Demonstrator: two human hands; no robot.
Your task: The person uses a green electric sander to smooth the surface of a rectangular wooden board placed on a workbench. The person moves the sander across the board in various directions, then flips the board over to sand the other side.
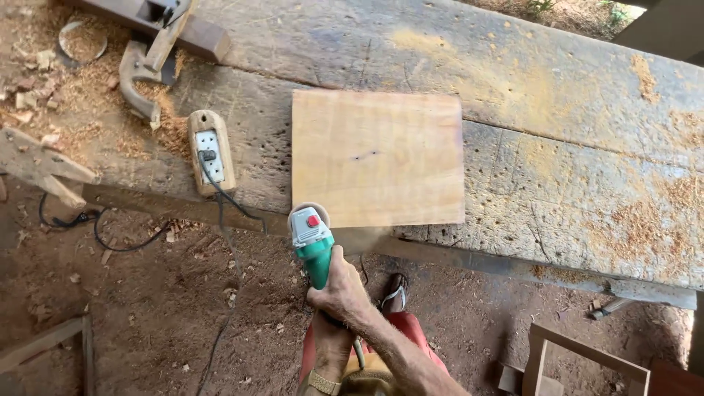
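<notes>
Gripping green grinder (314, 246) two-handed, right hand (341, 293) and left hand (330, 345) fingers wrapped; square board (378, 158) lay centre-frame on dusty plank bench (572, 183), dirt floor (161, 308) below.

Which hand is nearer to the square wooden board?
Right. The right hand grips the green angle grinder just below the square wooden board; the left hand holds the grinder's rear end, farther back.
</notes>
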